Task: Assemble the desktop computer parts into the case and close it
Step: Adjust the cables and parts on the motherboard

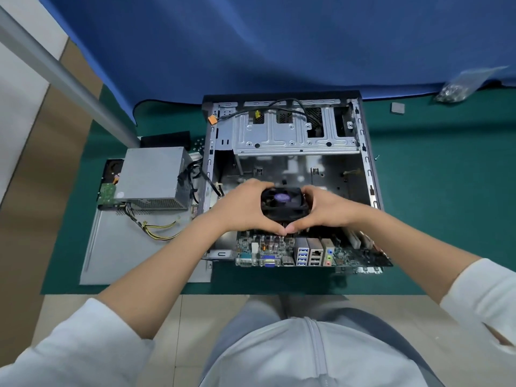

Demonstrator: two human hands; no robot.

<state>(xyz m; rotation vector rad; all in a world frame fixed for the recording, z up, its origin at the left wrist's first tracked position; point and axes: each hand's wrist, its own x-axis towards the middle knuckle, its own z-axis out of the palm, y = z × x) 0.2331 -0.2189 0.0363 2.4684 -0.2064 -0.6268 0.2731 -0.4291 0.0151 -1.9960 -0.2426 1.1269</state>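
The open metal case point(290, 163) lies flat on its side, its drive cage at the far end and its floor bare. My motherboard point(307, 252) (black fan cooler point(284, 202) on top) sits at the near edge, its port row facing me. The grey power supply point(153, 174) rests left of it on the side panel point(117, 252).
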